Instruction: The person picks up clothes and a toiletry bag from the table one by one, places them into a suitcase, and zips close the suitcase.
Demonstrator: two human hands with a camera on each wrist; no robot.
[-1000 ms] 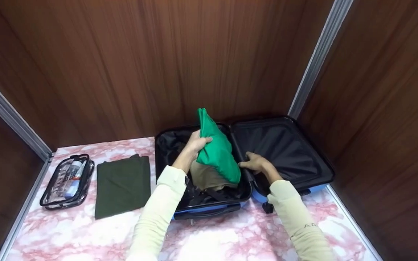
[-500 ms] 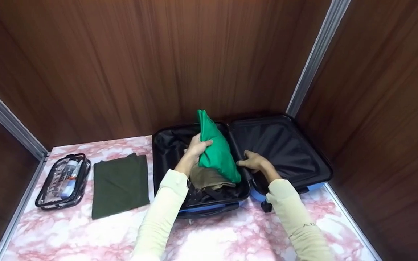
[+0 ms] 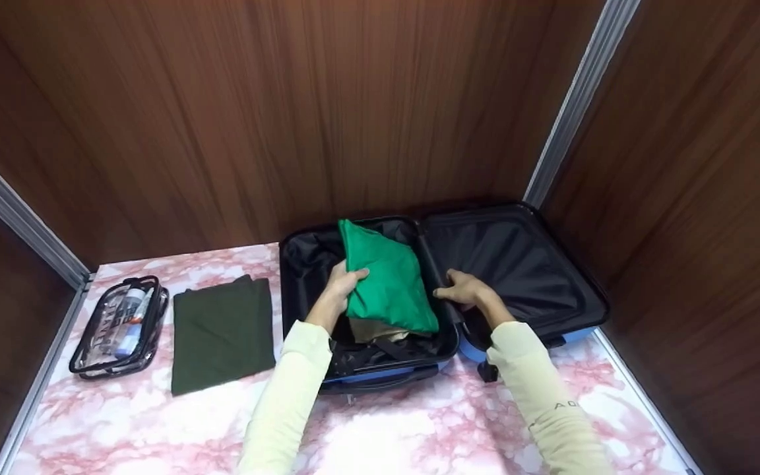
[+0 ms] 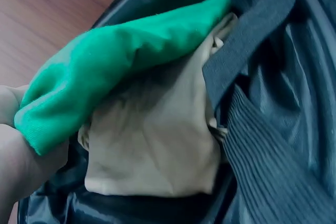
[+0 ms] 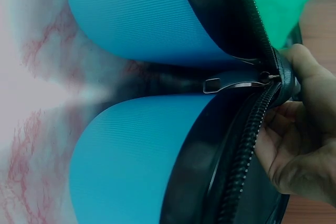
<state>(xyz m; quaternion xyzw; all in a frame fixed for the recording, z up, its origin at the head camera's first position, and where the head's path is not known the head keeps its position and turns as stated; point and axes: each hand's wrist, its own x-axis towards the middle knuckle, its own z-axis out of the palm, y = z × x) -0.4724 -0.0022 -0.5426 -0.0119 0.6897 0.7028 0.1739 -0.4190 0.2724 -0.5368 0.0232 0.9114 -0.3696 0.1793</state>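
My left hand (image 3: pixel 338 285) pinches the left edge of a folded green cloth (image 3: pixel 390 280), thumb on top. The cloth slants over the left half of an open blue suitcase (image 3: pixel 301 287) with black lining. In the left wrist view a folded beige garment (image 4: pixel 155 140) lies beneath the green cloth, beside black straps (image 4: pixel 247 45). My right hand (image 3: pixel 464 290) is at the hinge between the two suitcase halves. In the right wrist view its thumb and curled fingers grip the zippered hinge strip (image 5: pixel 283 80). The fingers of my left hand under the cloth are hidden.
Left of the suitcase lies a folded dark green cloth (image 3: pixel 221 336). Further left is a clear black-edged travel pouch (image 3: pixel 119 330) with bottles inside. The other suitcase half (image 3: pixel 518 264) lies open at right. Brown wood panels (image 3: pixel 254 119) stand behind and at both sides.
My left hand has moved down and slightly left, and the green cloth has tipped flatter, covering more of the beige garment. My right hand stays at the hinge.
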